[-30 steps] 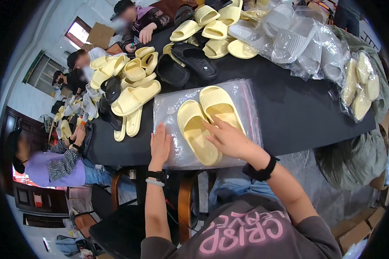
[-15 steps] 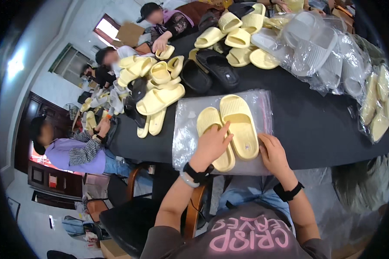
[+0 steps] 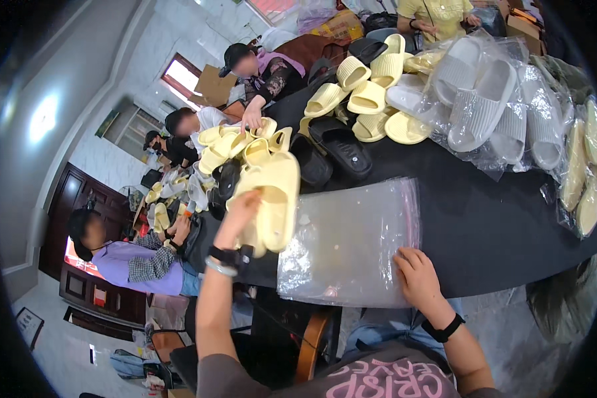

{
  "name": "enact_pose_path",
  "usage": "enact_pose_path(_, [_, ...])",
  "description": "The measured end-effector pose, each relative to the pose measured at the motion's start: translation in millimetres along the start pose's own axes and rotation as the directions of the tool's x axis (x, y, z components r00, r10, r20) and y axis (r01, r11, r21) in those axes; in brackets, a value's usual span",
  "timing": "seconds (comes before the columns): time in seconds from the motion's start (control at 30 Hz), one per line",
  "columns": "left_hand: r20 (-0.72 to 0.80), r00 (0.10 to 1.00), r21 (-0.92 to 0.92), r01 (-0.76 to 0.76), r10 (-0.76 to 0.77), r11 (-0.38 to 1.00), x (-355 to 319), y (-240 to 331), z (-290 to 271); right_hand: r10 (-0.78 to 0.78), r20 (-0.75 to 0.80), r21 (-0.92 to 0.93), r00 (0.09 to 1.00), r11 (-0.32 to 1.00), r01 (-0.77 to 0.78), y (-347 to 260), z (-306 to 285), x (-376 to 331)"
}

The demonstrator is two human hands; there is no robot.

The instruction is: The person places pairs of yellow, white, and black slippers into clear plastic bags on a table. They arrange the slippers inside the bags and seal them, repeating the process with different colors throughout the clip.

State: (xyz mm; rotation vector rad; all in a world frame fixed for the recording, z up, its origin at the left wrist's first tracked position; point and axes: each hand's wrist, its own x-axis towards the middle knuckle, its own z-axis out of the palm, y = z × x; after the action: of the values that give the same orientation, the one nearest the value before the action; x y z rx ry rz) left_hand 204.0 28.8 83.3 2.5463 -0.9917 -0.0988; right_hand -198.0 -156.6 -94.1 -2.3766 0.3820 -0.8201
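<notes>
A pair of pale yellow slides (image 3: 282,199) is in my left hand (image 3: 242,215), whose fingers reach into the foot opening. The pair is tilted, toes away from me, at the left edge of a stack of clear plastic bags (image 3: 345,245). The bags lie flat on the black table in front of me. On the stack's right edge, the bent fingers of my right hand (image 3: 419,275) pinch the plastic; the thumb's tip is partly hidden.
Loose yellow slides (image 3: 325,99) and black slides (image 3: 341,146) lie beyond the bags. Bagged grey slides (image 3: 484,106) are heaped at the far right, bagged yellow slides (image 3: 580,172) beside them. Co-workers sit along the left and far sides; one hand (image 3: 252,116) touches the yellow pile.
My left hand has lifted the yellow slides off the bag stack and carried them left. The right hand stays at the stack's right edge. The view has shifted slightly.
</notes>
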Motion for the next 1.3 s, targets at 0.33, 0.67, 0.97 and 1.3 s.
enact_pose_path(0.33, [-0.447, 0.861, 0.261, -0.134, 0.242, 0.956, 131.5, -122.6, -70.5, 0.001, -0.023, -0.028, 1.0, 1.0, -0.002, -5.9, 1.5, -0.1])
enact_pose_path(0.67, [-0.044, 0.989, -0.243, 0.124, -0.139, 0.962, -56.6, -120.7, 105.0, 0.086, -0.129, 0.049, 0.988, 0.996, -0.081, -11.3, -17.2, 0.2])
enact_pose_path(0.97, [0.009, 0.994, -0.475, 0.102, -0.111, 0.874, -132.6, -90.4, 143.1, 0.146, 0.11, -0.243, 0.983, 0.963, -0.116, -10.7, -0.1, 1.6])
enact_pose_path(1.3, [0.021, 0.997, 0.12, -0.071, 0.069, 0.99, -137.6, -14.2, 162.8, 0.116, 0.148, -0.335, 0.982, 0.94, -0.06, -6.1, -2.8, -1.5])
